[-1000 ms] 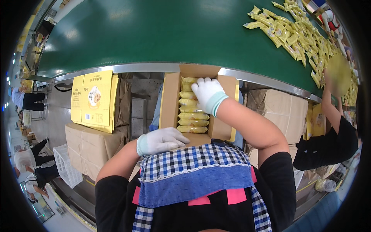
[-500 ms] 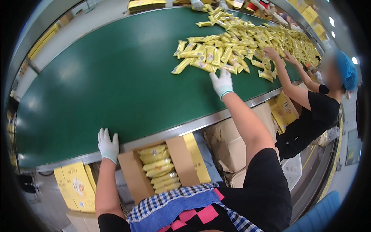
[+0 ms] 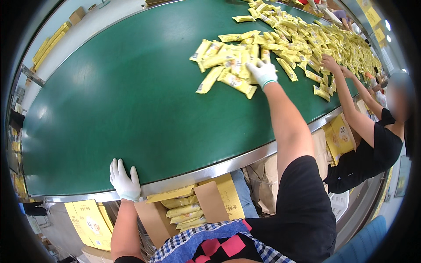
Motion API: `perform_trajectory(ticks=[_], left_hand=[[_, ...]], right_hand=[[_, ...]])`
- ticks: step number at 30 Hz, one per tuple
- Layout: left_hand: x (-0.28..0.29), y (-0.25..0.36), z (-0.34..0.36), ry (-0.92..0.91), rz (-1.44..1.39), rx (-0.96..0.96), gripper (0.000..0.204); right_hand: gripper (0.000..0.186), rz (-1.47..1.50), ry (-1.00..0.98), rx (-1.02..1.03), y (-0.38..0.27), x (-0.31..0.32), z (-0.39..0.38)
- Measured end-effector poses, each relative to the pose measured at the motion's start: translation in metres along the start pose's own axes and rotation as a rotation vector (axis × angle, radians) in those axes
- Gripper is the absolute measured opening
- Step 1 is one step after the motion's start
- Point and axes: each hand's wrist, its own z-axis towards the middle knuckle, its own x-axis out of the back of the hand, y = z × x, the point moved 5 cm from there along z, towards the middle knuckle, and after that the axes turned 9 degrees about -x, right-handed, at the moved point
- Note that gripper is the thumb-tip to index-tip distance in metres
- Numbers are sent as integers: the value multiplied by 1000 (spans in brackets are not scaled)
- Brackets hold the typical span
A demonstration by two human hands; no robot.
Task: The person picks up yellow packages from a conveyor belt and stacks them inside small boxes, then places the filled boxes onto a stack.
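Observation:
My left hand (image 3: 124,180), in a white glove, lies flat with fingers stretched on the near metal edge of the green table (image 3: 131,109). Farther out, my right hand (image 3: 263,73), gloved too, reaches over a cluster of yellow wrapped packets (image 3: 237,85). Its fingers are outstretched and touch the packets at the cluster's right side; none is lifted. Close to my body stands an open cardboard box (image 3: 212,199), its flaps up. Inside it, yellow packets (image 3: 183,212) are stacked in a row, partly covered by a flap.
A large pile of packets (image 3: 315,41) spreads toward the far right. At my right, a co-worker in black (image 3: 372,144) reaches into it with both hands. Flat yellow cartons (image 3: 90,223) stand at the lower left. Brown wrapping (image 3: 265,175) lies below the table edge.
My right hand has moved from the near edge of the pile to farther over the packets. The cluster under it now sits more apart from the main pile. My left hand stays at the table edge.

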Motion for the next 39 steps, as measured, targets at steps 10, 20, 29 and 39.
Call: perform_trajectory(ticks=[10, 20, 29, 39], left_hand=[[6, 33, 60, 109, -399, -207, 81], [7, 54, 117, -256, -130, -203, 47], [19, 60, 111, 165, -621, -281, 71], [15, 82, 137, -386, -39, -576, 38]], right_hand=[[35, 234, 27, 683, -186, -3, -209], [55, -74, 36, 771, -125, 21, -273], [34, 364, -104, 1046, -157, 52, -313], [33, 120, -300, 1065, -201, 13, -336]])
